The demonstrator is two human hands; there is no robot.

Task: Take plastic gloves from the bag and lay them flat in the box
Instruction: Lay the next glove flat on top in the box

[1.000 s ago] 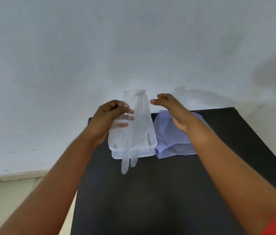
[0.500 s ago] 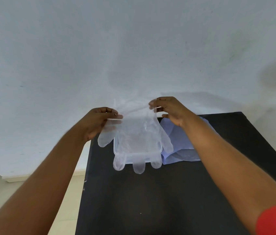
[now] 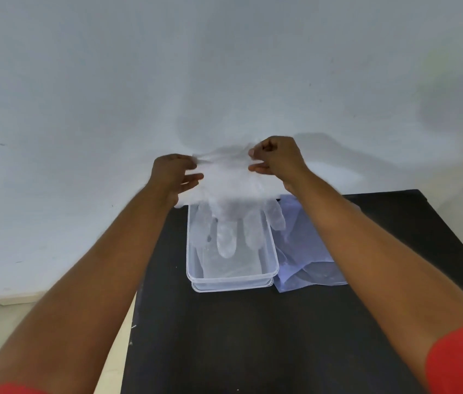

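Observation:
A clear plastic glove [image 3: 231,203] hangs spread out, cuff up and fingers down, above the far end of a clear rectangular box [image 3: 230,277]. My left hand [image 3: 174,177] pinches the cuff's left corner and my right hand [image 3: 277,160] pinches its right corner. The glove's fingertips dangle into the box, which holds what looks like flat clear plastic on its floor. The pale blue bag [image 3: 307,251] lies crumpled just right of the box, partly hidden by my right forearm.
Box and bag rest on a black table [image 3: 253,336] that stands against a white wall [image 3: 224,66]. The table's left edge drops to a light floor [image 3: 119,336]. The right part of the table is bare dark surface.
My right hand took hold of the cuff and both hands stretched the glove wide. The glove went from hanging bunched in my left hand to spread flat over the box.

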